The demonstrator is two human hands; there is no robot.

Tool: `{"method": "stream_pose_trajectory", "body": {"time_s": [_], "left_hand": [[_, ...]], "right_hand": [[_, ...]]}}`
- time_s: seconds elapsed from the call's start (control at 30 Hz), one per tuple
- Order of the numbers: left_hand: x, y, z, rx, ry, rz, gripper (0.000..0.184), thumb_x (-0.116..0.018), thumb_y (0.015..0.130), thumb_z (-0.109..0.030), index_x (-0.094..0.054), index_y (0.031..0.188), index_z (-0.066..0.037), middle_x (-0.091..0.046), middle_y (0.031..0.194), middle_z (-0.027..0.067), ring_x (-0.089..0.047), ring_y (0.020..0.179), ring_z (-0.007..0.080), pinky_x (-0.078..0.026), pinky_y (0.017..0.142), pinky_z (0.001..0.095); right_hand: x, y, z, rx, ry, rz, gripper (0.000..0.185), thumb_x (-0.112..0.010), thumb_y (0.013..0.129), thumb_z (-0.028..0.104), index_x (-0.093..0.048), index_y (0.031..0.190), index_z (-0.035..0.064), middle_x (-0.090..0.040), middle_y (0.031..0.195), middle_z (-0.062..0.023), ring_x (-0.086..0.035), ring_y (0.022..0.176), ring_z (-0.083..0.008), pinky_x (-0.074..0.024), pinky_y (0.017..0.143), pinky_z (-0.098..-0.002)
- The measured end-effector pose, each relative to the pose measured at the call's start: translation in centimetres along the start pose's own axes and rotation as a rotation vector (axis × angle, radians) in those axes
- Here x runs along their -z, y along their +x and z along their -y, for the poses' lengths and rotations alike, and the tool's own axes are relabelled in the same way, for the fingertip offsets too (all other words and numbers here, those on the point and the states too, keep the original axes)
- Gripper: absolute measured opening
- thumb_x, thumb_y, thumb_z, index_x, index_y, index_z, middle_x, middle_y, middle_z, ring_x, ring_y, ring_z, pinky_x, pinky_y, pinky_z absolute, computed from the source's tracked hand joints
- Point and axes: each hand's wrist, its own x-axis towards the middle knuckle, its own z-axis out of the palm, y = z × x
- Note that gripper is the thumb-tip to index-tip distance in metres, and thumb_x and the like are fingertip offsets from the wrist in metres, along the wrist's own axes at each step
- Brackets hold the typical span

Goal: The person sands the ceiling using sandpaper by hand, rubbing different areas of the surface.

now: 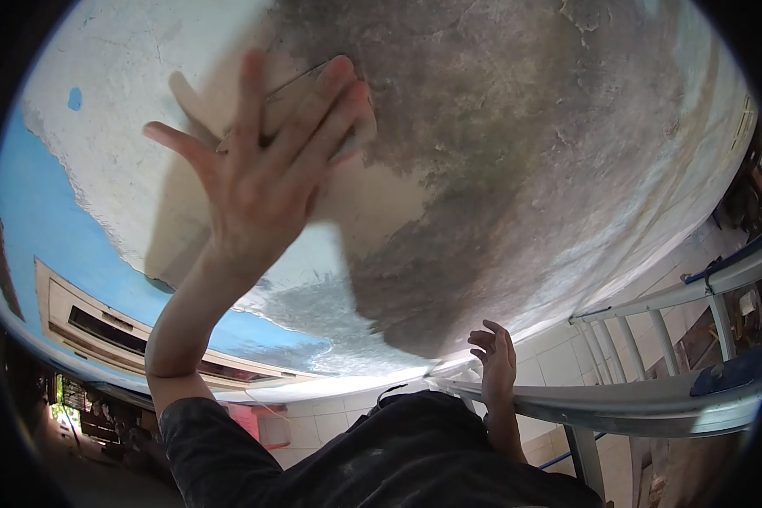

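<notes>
My left hand (271, 152) is raised against the wall (381, 203), fingers spread over a thin, flat, brownish piece (295, 85) that it presses to the surface. Most of that piece is hidden behind the palm and fingers. Around it the wall shows pale bare plaster on the left and grey-brown, rough plaster on the right. Lower down, my right hand (498, 360) hangs in the air beside the metal ladder (601, 402), its fingers loosely bent and apart, with nothing visible in them.
Blue paint (51, 203) with a ragged edge covers the wall's left part. Below it is a framed vent or window (102, 326). The ladder's rails and rungs stand at the lower right. A pink container (271, 426) rests on the tiled floor (317, 427).
</notes>
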Motion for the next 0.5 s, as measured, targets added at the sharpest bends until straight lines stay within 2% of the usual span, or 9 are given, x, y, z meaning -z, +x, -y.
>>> {"method": "stream_pose_trajectory", "body": {"time_s": [0.1,0.23,0.33,0.37,0.47,0.5], "left_hand": [[-0.5,-2.5,-2.2,-0.006,0.007,0.117,0.032,-0.046,0.093,-0.036,-0.054,0.124,-0.037,-0.045,0.138,-0.0141,-0.030,0.137,0.0208,0.019,0.099,0.0724],[-1.1,-3.3,-2.7,-0.064,-0.073,0.021,0.034,-0.045,0.091,-0.040,-0.054,0.123,-0.036,-0.049,0.134,-0.0175,-0.032,0.136,0.0206,0.019,0.101,0.0710],[1.0,0.0,-0.5,0.075,0.013,0.046,0.034,-0.043,0.096,-0.025,-0.054,0.127,-0.031,-0.045,0.138,-0.0134,-0.019,0.141,0.0269,0.021,0.101,0.0659],[0.6,-0.2,-0.7,0.050,0.047,0.040,0.034,-0.043,0.095,-0.024,-0.055,0.127,-0.029,-0.046,0.138,-0.0128,-0.018,0.141,0.0278,0.022,0.101,0.0650],[-0.4,-3.7,-3.4,0.014,-0.057,0.119,0.033,-0.048,0.089,-0.042,-0.058,0.120,-0.037,-0.049,0.134,-0.0171,-0.032,0.135,0.0216,0.021,0.100,0.0692],[-0.5,-4.5,-4.5,-0.007,-0.086,0.118,0.034,-0.052,0.087,-0.041,-0.059,0.120,-0.035,-0.050,0.133,-0.0170,-0.032,0.136,0.0214,0.021,0.100,0.0693]], "right_hand": [[-0.2,0.2,0.2,0.013,-0.007,-0.005,0.041,-0.034,0.100,0.036,-0.050,0.122,0.0054,-0.063,0.097,-0.0078,-0.058,0.093,-0.0169,-0.0419,0.080,-0.0317],[0.0,0.2,0.1,0.022,0.004,0.000,0.041,-0.034,0.100,0.035,-0.051,0.123,0.0053,-0.063,0.097,-0.0080,-0.059,0.093,-0.0172,-0.0422,0.080,-0.0319],[-0.1,0.3,0.0,0.006,0.001,-0.005,0.041,-0.034,0.100,0.036,-0.050,0.123,0.0052,-0.062,0.097,-0.0081,-0.059,0.094,-0.0175,-0.0420,0.081,-0.0319],[-0.1,0.2,0.1,0.017,0.001,-0.003,0.041,-0.034,0.100,0.036,-0.050,0.123,0.0052,-0.062,0.098,-0.0082,-0.059,0.094,-0.0176,-0.0421,0.081,-0.0322],[-0.2,0.1,0.4,0.010,0.019,-0.012,0.041,-0.034,0.100,0.036,-0.050,0.123,0.0053,-0.062,0.098,-0.0081,-0.058,0.095,-0.0177,-0.0416,0.081,-0.0325],[-0.2,0.1,0.3,0.020,0.021,-0.003,0.041,-0.034,0.100,0.035,-0.050,0.123,0.0050,-0.062,0.098,-0.0084,-0.058,0.095,-0.0180,-0.0412,0.081,-0.0326]]}}
